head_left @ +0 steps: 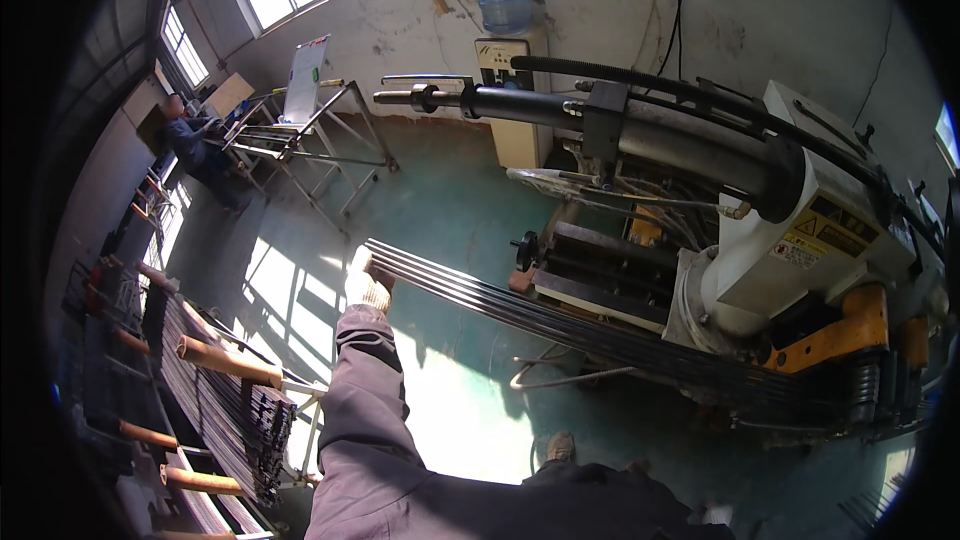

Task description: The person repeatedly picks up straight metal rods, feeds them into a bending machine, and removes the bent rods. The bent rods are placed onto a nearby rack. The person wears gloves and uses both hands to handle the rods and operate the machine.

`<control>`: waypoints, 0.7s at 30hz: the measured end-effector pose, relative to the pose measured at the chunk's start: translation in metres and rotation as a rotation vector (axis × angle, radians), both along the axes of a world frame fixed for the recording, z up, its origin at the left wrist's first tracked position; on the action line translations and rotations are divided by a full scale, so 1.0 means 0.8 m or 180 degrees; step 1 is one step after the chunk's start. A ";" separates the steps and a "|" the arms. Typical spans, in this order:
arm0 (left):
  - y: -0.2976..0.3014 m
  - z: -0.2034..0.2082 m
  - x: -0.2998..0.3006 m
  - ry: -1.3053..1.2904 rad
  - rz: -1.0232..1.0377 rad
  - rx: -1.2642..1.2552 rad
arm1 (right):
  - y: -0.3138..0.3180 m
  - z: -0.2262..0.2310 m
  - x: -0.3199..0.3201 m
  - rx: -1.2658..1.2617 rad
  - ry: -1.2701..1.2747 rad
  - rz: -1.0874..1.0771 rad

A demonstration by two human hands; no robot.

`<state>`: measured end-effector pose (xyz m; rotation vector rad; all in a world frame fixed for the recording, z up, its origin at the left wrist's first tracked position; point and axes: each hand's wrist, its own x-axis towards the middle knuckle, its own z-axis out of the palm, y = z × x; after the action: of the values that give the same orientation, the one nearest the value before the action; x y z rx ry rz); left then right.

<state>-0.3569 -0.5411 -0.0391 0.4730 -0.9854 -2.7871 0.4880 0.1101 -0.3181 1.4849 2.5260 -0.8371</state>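
Observation:
My left hand (370, 285), in a pale work glove, reaches forward and is closed round the near-left ends of a bundle of long, thin dark metal bars (480, 296). The bars run side by side to the right, spreading slightly at the held end. Their far ends pass in front of the machine (760, 270) and fade into shadow at the right. My right hand does not show clearly. A small pale patch by the lower edge, right of my dark jacket, is too unclear to name.
Many similar bars lie on a rack (225, 410) with orange-brown rollers (230, 362) at the left. A metal frame table (300, 130) stands at the back left, with a person (190, 145) beside it. A water dispenser (515, 130) is against the wall.

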 end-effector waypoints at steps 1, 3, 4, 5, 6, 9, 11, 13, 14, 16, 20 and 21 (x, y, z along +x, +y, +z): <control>-0.002 0.003 -0.001 0.0089 -0.0129 0.0031 | 0.007 -0.010 0.002 0.0462 -0.0161 0.0872; -0.004 0.010 0.000 0.0196 -0.0403 -0.0185 | 0.014 -0.020 0.006 0.0229 -0.0090 0.0776; -0.004 0.013 0.001 0.0190 -0.0419 -0.0316 | 0.014 -0.019 0.007 -0.0515 0.0411 -0.0748; -0.004 0.016 0.002 0.0183 -0.0438 -0.0448 | 0.009 -0.016 0.003 -0.1454 0.0784 -0.2183; -0.004 0.019 0.002 0.0060 -0.0443 -0.0567 | 0.002 -0.007 -0.001 -0.0892 0.0487 -0.1393; -0.006 0.022 0.005 0.0159 -0.0688 -0.0557 | -0.024 0.036 -0.021 -0.0154 0.0328 0.0160; -0.010 0.019 0.006 0.0266 -0.0713 -0.0721 | -0.035 0.075 -0.036 -0.0386 0.0376 -0.0280; -0.014 0.013 0.002 0.0306 -0.0893 -0.0787 | -0.040 0.104 -0.051 -0.0875 0.0721 -0.0985; -0.016 0.009 0.000 0.0245 -0.1036 -0.1008 | -0.039 0.113 -0.057 -0.0980 0.0461 -0.1148; -0.015 0.003 -0.009 -0.0020 -0.1234 -0.1358 | -0.032 0.121 -0.065 -0.0262 -0.0124 0.0151; -0.010 0.006 -0.029 -0.0389 -0.1507 -0.1131 | -0.011 0.106 -0.074 0.0517 -0.0807 0.1493; -0.010 0.008 -0.029 -0.0322 -0.1571 -0.1171 | -0.008 0.099 -0.075 0.0081 -0.0520 0.0959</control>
<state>-0.3799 -0.5491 -0.0331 0.3572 -1.8095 -2.8901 0.4276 0.1037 -0.2387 1.0879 2.5543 -0.6130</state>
